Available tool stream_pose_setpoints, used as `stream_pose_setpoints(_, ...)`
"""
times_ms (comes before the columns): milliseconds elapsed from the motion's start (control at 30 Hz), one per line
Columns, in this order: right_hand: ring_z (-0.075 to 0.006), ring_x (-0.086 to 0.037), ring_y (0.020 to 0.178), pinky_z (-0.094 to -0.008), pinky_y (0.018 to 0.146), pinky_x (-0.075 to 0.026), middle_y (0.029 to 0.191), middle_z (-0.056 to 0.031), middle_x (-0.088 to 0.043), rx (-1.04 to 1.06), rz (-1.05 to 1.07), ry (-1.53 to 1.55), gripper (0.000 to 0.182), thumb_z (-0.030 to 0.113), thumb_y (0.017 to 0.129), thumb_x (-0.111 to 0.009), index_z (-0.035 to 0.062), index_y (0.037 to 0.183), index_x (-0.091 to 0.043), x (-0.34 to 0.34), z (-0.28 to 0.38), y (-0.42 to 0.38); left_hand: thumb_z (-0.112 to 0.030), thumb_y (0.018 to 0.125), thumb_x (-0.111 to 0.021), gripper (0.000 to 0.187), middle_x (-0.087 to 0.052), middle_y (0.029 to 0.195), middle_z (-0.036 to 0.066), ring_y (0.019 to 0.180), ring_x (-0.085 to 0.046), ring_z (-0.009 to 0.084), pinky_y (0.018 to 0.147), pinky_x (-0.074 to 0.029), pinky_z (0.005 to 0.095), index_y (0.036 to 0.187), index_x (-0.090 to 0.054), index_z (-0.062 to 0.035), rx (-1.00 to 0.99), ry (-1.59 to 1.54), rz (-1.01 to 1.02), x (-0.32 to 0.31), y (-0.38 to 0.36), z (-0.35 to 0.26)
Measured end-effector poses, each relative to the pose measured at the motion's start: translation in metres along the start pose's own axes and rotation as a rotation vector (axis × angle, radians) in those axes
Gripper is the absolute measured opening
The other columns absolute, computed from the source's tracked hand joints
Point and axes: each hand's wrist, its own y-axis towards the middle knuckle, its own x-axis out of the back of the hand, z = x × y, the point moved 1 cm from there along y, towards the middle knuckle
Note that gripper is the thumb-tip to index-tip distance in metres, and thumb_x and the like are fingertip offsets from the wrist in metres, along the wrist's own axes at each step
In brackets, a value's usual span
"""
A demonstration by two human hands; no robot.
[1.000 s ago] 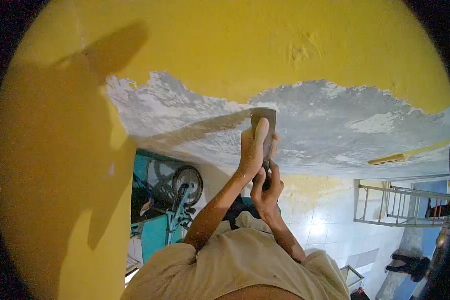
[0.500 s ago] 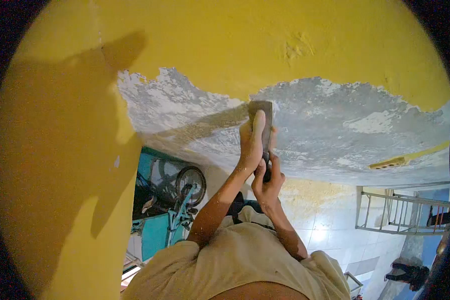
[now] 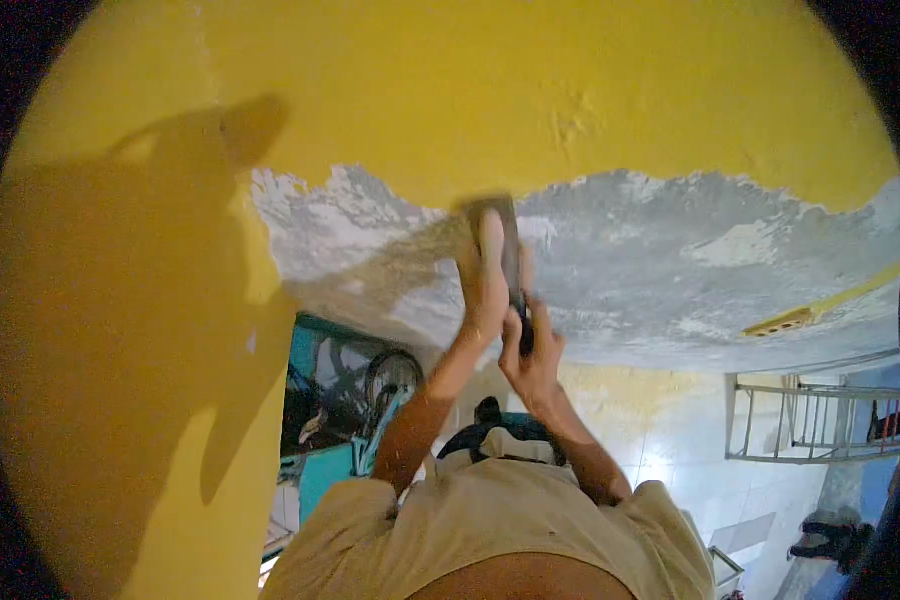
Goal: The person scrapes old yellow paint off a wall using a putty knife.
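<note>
There are two bare hands, one left hand [image 3: 483, 275] and one right hand [image 3: 537, 362], together with one scraper [image 3: 511, 245], one tan shirt [image 3: 525, 505], one large stripped patch [image 3: 620, 255], one yellow fitting [image 3: 782, 321], one teal bicycle [image 3: 378, 435], one ladder-like metal frame [image 3: 815, 460] and one dark item [image 3: 835, 538] too blurred to name.

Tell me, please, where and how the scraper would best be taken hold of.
I would grip the scraper by its dark handle, coming from the person's own side, where the right hand holds it. The handle looks narrower than the flat blade and points down the picture, towards the shirt, while the left hand covers part of the blade.
</note>
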Motion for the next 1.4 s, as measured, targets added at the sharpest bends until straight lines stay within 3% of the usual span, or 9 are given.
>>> stream_pose_setpoints(167,-0.0272,-0.067,0.070,-0.0343,0.059,-0.052,0.086,-0.0207,-0.064,-0.100,-0.063,0.069,0.029,0.007,0.088,-0.053,0.0013,0.116,-0.049,-0.007,-0.019,-0.026,-0.055,0.088,-0.048,0.053,-0.047,0.051,0.000,0.041,-0.045,0.0107,0.039,-0.034,0.0245,0.067,-0.052,-0.0065,0.097,0.099,-0.030,-0.005,-0.016,0.006)
stream_pose_setpoints(233,-0.0086,-0.056,0.056,-0.0252,0.050,-0.044,0.060,-0.0115,-0.058,0.037,-0.179,0.037,0.022,0.009,0.091,-0.050,-0.0014,0.110,-0.051,-0.012,-0.008,-0.008,-0.054,0.088,-0.048,0.053,-0.048,0.052,0.001,0.041,-0.046,0.0108,0.039,-0.034,0.0243,0.067,-0.053,-0.0062,0.078,0.055,-0.028,-0.007,-0.004,-0.005)
stream_pose_setpoints(667,-0.0064,-0.052,0.056,-0.0215,0.050,-0.038,0.059,-0.0084,-0.056,0.108,-0.150,0.050,0.021,0.009,0.092,-0.048,-0.0031,0.109,-0.049,-0.001,0.002,-0.012,-0.051,0.090,-0.047,0.050,-0.049,0.053,-0.001,0.045,-0.046,0.0084,0.042,-0.035,0.0234,0.070,-0.056,-0.0058,0.085,0.069,-0.047,-0.005,-0.013,0.009)
stream_pose_setpoints(733,-0.0066,-0.052,0.057,-0.0219,0.050,-0.038,0.062,-0.0094,-0.057,-0.076,-0.089,0.077,0.021,0.009,0.091,-0.048,-0.0025,0.109,-0.049,0.001,-0.008,-0.020,-0.051,0.090,-0.047,0.051,-0.047,0.052,-0.001,0.045,-0.046,0.0086,0.042,-0.035,0.0232,0.071,-0.057,-0.0050,0.026,0.106,-0.010,-0.001,-0.010,0.018)
stream_pose_setpoints(767,-0.0221,-0.066,0.064,-0.0298,0.055,-0.049,0.079,-0.0186,-0.064,-0.051,-0.068,0.060,0.026,0.009,0.090,-0.050,0.0014,0.115,-0.048,0.002,-0.007,-0.021,-0.051,0.090,-0.047,0.051,-0.047,0.052,-0.001,0.044,-0.046,0.0090,0.041,-0.035,0.0235,0.071,-0.056,-0.0048,0.069,0.111,-0.006,-0.001,-0.010,0.014)
stream_pose_setpoints(900,-0.0223,-0.066,0.061,-0.0303,0.052,-0.048,0.070,-0.0190,-0.061,-0.128,-0.069,0.068,0.022,0.009,0.090,-0.052,0.0016,0.111,-0.048,0.000,-0.005,-0.023,-0.052,0.089,-0.048,0.052,-0.047,0.052,0.001,0.041,-0.046,0.0107,0.039,-0.036,0.0244,0.070,-0.055,-0.0042,0.104,0.090,-0.007,0.000,-0.014,0.016)
stream_pose_setpoints(1000,-0.0114,-0.056,0.056,-0.0263,0.049,-0.040,0.064,-0.0140,-0.058,-0.063,-0.071,0.079,0.022,0.011,0.092,-0.048,-0.0001,0.112,-0.048,-0.001,-0.014,-0.019,-0.052,0.089,-0.048,0.051,-0.051,0.056,0.002,0.041,-0.048,0.0119,0.038,-0.036,0.0240,0.073,-0.055,-0.0043,0.092,0.039,0.008,-0.001,-0.008,0.017)
stream_pose_setpoints(1200,-0.0413,-0.056,0.057,-0.0426,0.049,-0.041,0.062,-0.0220,-0.055,-0.102,0.179,-0.045,0.019,0.018,0.092,-0.051,0.0044,0.104,-0.046,0.017,0.004,-0.012,-0.049,0.090,-0.048,0.041,-0.048,0.069,0.000,0.054,-0.044,0.0105,0.048,-0.038,0.0263,0.084,-0.054,-0.0087,0.118,-0.020,-0.249,0.008,-0.009,0.012)
stream_pose_setpoints(1400,-0.0444,-0.056,0.068,-0.0522,0.059,-0.041,0.066,-0.0242,-0.058,-0.219,0.538,-0.410,0.027,0.028,0.090,-0.053,0.0029,0.099,-0.053,0.103,-0.066,-0.051,-0.041,0.091,-0.051,0.034,-0.041,0.058,-0.001,0.045,-0.038,0.0082,0.046,-0.034,0.0228,0.080,-0.055,-0.0099,0.349,0.119,-0.011,0.088,-0.073,0.122)
